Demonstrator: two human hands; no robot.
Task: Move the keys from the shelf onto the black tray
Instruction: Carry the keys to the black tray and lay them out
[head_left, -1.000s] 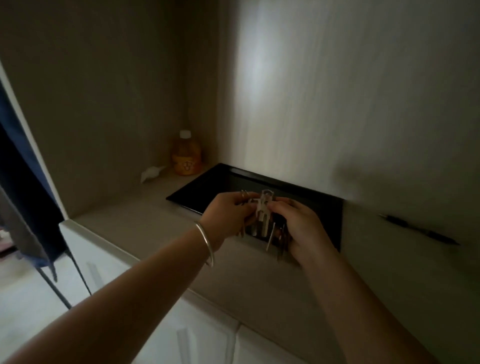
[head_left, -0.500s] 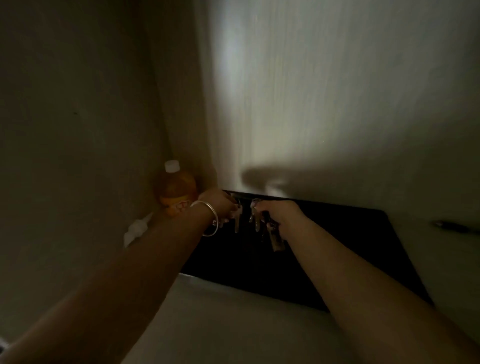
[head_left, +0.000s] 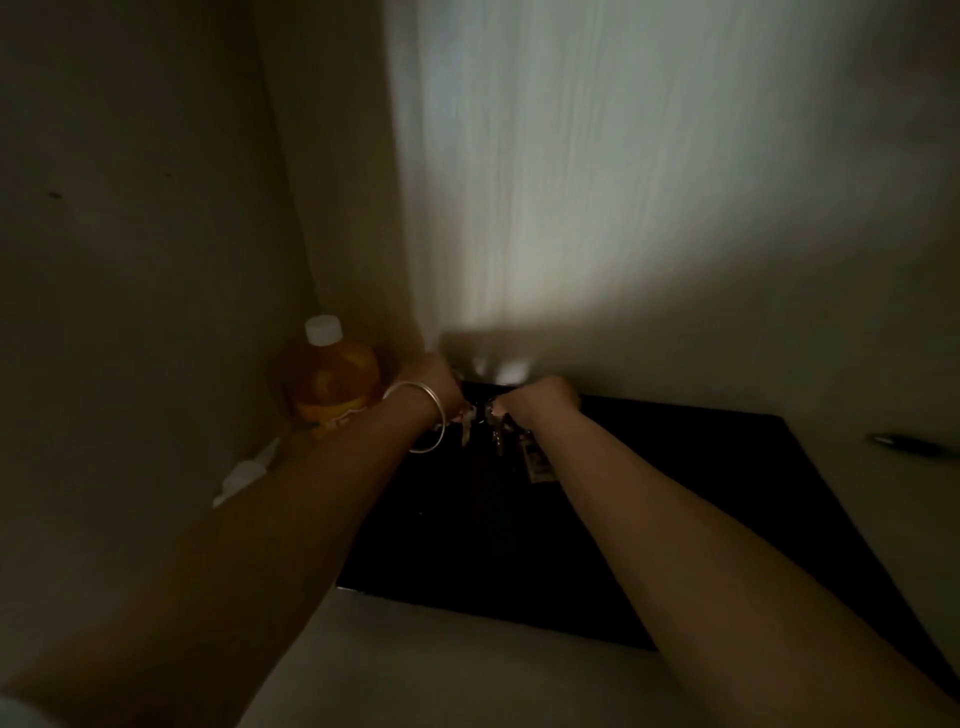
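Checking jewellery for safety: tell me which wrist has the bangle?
The left wrist, beside the bottle; the right wrist is bare.

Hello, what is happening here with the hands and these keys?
A person holds a bunch of keys with both hands over the far part of a black tray on a shelf. The left hand, with a silver bangle on its wrist, and the right hand each grip part of the bunch, and the keys hang down above the tray. In this dim light I cannot tell if they touch it. An orange bottle stands in the corner to the left.
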